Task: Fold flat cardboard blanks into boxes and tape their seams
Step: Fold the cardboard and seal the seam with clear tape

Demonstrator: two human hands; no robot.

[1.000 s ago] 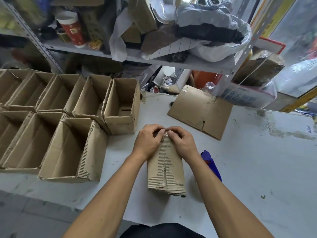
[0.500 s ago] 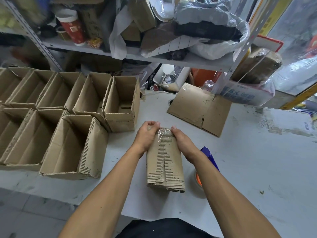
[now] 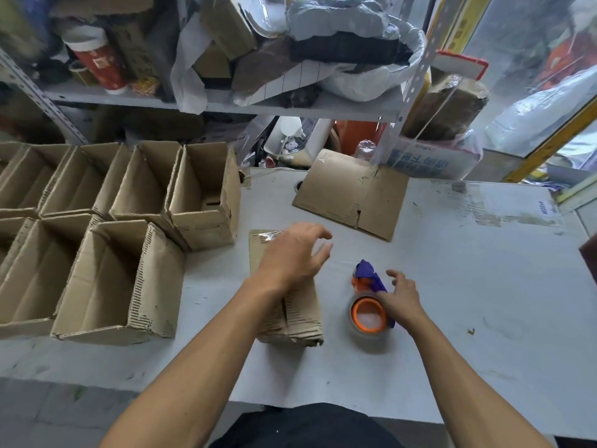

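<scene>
Cardboard box [image 3: 300, 313] lies on the white table [image 3: 452, 270], bottom seam up, with a shiny tape strip [image 3: 268, 235] at its far end. The left hand [image 3: 290, 253] hovers over it, fingers spread and holding nothing. At 3 o'clock from the box, the right hand [image 3: 400, 295] rests on the tape dispenser [image 3: 368, 313], fingers loose, not closed around it. The box looks light and thin, easy to dent, so I would take it by both long sides.

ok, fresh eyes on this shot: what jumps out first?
Two bare arms at centre: the left hand spread above a small taped box, the right hand on the orange-and-blue tape dispenser beside it. Left of them stand rows of open folded boxes; a flat cardboard blank lies behind.
</scene>
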